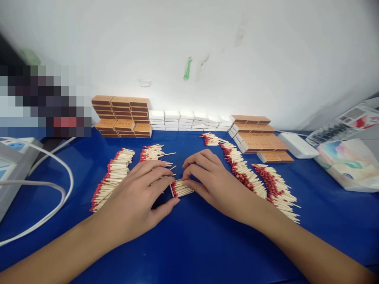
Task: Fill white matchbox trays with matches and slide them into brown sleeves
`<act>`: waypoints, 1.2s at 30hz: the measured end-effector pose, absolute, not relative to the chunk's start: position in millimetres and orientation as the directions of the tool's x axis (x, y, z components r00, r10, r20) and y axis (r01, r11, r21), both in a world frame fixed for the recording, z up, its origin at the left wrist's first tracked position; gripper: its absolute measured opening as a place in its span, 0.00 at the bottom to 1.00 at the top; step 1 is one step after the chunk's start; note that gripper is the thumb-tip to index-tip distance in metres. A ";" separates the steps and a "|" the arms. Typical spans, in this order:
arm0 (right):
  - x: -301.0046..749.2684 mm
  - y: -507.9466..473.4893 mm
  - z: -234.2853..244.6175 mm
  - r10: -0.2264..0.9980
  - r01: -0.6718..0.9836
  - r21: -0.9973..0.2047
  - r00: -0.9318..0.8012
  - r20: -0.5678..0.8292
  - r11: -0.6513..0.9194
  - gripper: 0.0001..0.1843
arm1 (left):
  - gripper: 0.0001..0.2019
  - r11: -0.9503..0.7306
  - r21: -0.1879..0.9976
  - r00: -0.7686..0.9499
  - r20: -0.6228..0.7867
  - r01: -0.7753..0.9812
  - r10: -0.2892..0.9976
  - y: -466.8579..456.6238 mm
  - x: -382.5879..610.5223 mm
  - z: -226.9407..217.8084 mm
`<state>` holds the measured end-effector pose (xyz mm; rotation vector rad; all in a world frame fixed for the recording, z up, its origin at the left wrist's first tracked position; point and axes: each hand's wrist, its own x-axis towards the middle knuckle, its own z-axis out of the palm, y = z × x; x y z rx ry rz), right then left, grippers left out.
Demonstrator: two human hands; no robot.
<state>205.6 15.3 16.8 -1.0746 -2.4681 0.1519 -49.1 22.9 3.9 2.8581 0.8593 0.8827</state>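
A small white matchbox tray filled with red-tipped matches lies on the blue table between my hands. My left hand is at the tray's left end, index fingertip and thumb tip on its two long sides. My right hand curls over the right end, with thumb and fingertips closed on the matches there; its fingers partly hide them. Loose matches lie just beyond my left hand, and a longer row of matches runs beside it. Right of my right hand lies a row of dark-red-tipped matches.
Brown matchboxes are stacked at the back left, white trays at the back middle, more matchboxes at right. Another match pile, a white adapter and a tissue pack lie right. White cables loop at left.
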 end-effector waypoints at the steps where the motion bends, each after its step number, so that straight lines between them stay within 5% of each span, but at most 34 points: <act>1: 205.8 15.9 16.2 0.719 0.666 -0.280 -0.601 0.349 0.692 0.06 | 0.11 -0.847 0.184 0.687 0.512 0.499 0.516 22.7 -49.3 3.6; 24: 203.1 17.3 9.7 0.789 0.583 -0.539 -0.520 0.327 0.608 0.05 | 0.12 -0.850 0.190 0.700 0.494 0.492 0.516 22.1 -50.3 2.7; 36: 220.0 20.0 17.4 0.835 0.663 -0.510 -0.465 0.294 0.548 0.04 | 0.12 -0.842 0.185 0.702 0.479 0.506 0.527 22.5 -50.2 2.6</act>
